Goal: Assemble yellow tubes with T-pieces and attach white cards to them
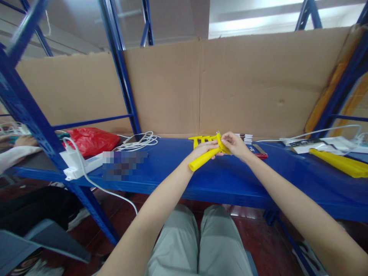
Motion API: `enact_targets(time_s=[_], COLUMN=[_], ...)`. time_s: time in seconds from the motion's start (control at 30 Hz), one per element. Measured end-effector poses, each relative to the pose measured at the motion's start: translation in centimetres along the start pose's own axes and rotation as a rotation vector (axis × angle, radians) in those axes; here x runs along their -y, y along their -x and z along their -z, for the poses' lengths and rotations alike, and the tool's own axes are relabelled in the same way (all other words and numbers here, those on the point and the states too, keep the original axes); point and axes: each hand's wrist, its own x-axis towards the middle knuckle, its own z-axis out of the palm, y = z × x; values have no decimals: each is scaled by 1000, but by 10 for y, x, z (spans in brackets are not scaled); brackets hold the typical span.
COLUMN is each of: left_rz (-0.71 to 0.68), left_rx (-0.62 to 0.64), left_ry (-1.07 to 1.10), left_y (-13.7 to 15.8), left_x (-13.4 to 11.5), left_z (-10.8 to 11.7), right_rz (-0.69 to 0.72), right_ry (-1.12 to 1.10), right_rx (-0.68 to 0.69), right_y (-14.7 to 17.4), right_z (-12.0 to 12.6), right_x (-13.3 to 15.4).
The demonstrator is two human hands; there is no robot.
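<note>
Gripping yellow tube (202, 159): L hand (203, 148) part-curled round it, R hand (234, 144) pinching far end; prob. light, stiff; best held mid-shaft.

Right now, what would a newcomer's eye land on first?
Probably the bright yellow piece held between the left hand and the right hand, over the blue shelf. Next, the red plastic bag on the left, behind the white power strip. A second, long yellow object lies at the far right.
</note>
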Motion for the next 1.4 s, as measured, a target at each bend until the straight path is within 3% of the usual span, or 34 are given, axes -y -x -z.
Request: enact_targets(time_s=[0.27, 0.43, 0.7, 1.4], left_rz=[-18, -22, -40, -22], left_rx=[-49, -47, -15, -32], left_ry=[-103, -148, -154, -157], left_y=[3, 2, 3, 8], left_x=[-2, 0, 1, -3], left_z=[-4, -4, -4, -9], right_rz=[-128, -200, -279, -301], right_ry=[-137, -150, -209, -354], right_rx=[-84, 44, 65, 106], right_y=[0, 3, 5, 6], right_z=[1, 5, 10, 9], right_x=[-9, -4, -1, 2])
